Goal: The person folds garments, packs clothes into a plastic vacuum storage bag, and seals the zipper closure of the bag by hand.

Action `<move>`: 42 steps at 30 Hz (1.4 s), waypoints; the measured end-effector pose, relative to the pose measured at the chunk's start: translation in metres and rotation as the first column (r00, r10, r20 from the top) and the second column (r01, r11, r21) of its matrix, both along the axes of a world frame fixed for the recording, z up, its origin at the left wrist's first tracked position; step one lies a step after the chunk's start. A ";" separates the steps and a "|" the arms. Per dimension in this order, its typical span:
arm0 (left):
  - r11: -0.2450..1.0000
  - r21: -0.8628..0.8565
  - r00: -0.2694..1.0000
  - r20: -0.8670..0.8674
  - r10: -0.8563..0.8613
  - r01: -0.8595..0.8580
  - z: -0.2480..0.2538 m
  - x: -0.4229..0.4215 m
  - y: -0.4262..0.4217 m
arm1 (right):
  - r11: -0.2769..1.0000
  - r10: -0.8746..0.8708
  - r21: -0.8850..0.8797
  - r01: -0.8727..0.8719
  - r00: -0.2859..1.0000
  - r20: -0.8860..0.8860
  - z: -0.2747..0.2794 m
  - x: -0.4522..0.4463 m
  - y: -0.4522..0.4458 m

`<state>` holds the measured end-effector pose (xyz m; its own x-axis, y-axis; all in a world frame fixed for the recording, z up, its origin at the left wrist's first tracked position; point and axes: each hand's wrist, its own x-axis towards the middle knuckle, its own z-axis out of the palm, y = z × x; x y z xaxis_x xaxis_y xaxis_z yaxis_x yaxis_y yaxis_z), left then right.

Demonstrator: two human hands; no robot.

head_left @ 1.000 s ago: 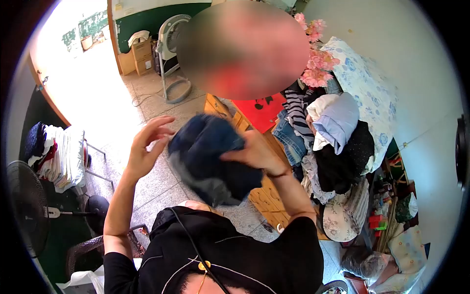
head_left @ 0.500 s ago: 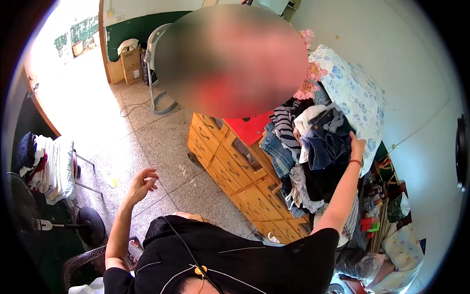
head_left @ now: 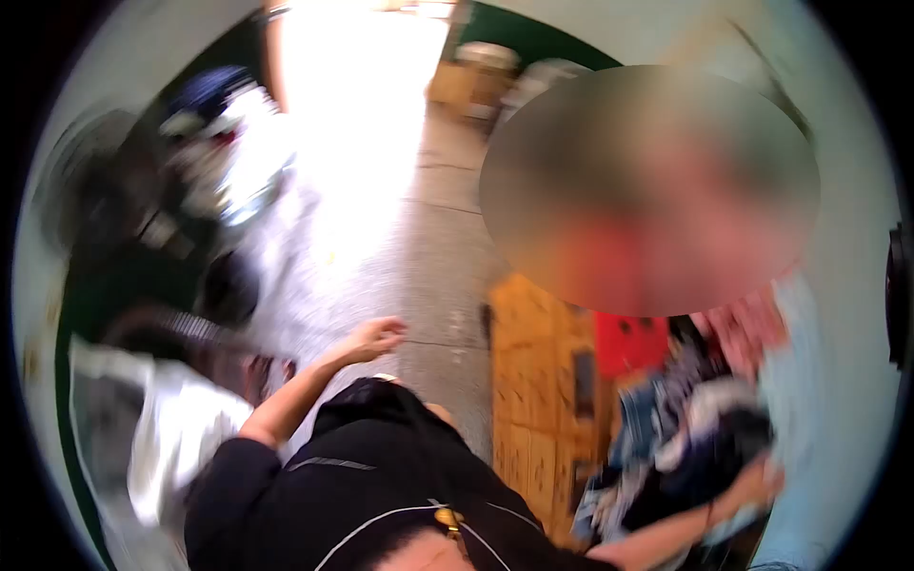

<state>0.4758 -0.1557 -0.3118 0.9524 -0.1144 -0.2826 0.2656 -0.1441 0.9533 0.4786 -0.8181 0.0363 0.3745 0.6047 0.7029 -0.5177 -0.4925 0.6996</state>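
My left hand (head_left: pixel 379 338) hangs over the floor in the middle of the view, fingers stretched out and holding nothing. At the lower right my right hand (head_left: pixel 759 481) is against the near edge of a heap of clothes, beside a dark navy garment (head_left: pixel 743 433). Motion smears its fingers, so whether it grips the cloth is unclear. Blue denim (head_left: pixel 640 419) and pale and black garments lie in the same heap, on top of a wooden drawer cabinet (head_left: pixel 533 400).
A red panel (head_left: pixel 631 344) lies on the cabinet top. Light blue cloth (head_left: pixel 800 381) covers the right side. Stacked cloths (head_left: pixel 249 162), a fan (head_left: pixel 95 190) and a white bag (head_left: pixel 181 428) are on the left. Cardboard boxes (head_left: pixel 471 86) stand by the bright doorway. A blurred oval hides the area behind the cabinet.
The view has swung left, so the cabinet and clothes now sit farther right and lower. My right hand stays by the clothes heap; my left hand remains empty, its fingers straighter.
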 end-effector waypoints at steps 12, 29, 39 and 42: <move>0.240 0.616 0.656 0.647 0.388 -0.750 0.094 -0.162 0.058 | 0.006 0.924 0.897 0.441 -0.346 0.164 -0.147 0.179 0.506; -0.414 0.862 0.319 0.496 0.807 -0.292 0.171 -0.489 0.063 | -0.209 -0.436 0.728 -0.652 -0.605 -0.667 -0.188 -0.304 0.903; -0.145 0.768 0.529 0.552 0.645 -0.624 0.158 -0.514 0.087 | -0.221 -0.505 -0.120 -0.968 0.219 -0.835 -0.180 -0.257 0.985; -0.102 0.754 0.573 0.572 0.586 -0.649 0.181 -0.495 0.097 | -0.145 -0.842 -0.481 -0.865 0.363 -0.398 -0.159 -0.272 1.015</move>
<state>-0.0192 -0.0587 -0.1312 0.4788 0.7973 0.3675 0.7228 -0.5956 0.3504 0.2065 0.1972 -0.1231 -0.1429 -0.0386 -0.9890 0.4811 0.8705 -0.1035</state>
